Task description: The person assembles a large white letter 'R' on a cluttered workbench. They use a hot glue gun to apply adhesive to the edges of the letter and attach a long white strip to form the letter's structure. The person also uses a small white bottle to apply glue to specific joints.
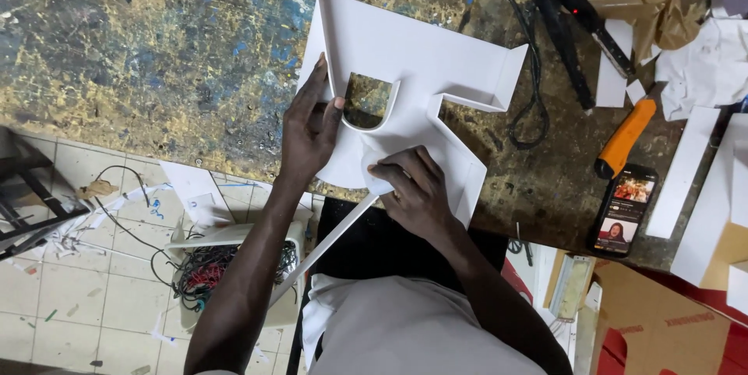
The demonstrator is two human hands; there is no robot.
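A large white foam-board cut-out (405, 55) with raised side walls lies on the paint-stained workbench (156, 55). My left hand (308, 129) presses flat on its left edge, thumb at the rim of a curved opening (366, 100). My right hand (413, 188) pinches a long white strip (331, 238) against the curved inner edge just below that opening. The strip's free end slopes down left, off the bench edge.
A black glue gun (565, 24) and its cable (530, 102) lie at the upper right. An orange-handled knife (625, 137), a phone with a lit screen (623, 211), crumpled paper (693, 16) and white offcuts (686, 172) crowd the right. Tangled wires (206, 270) sit on the tiled floor.
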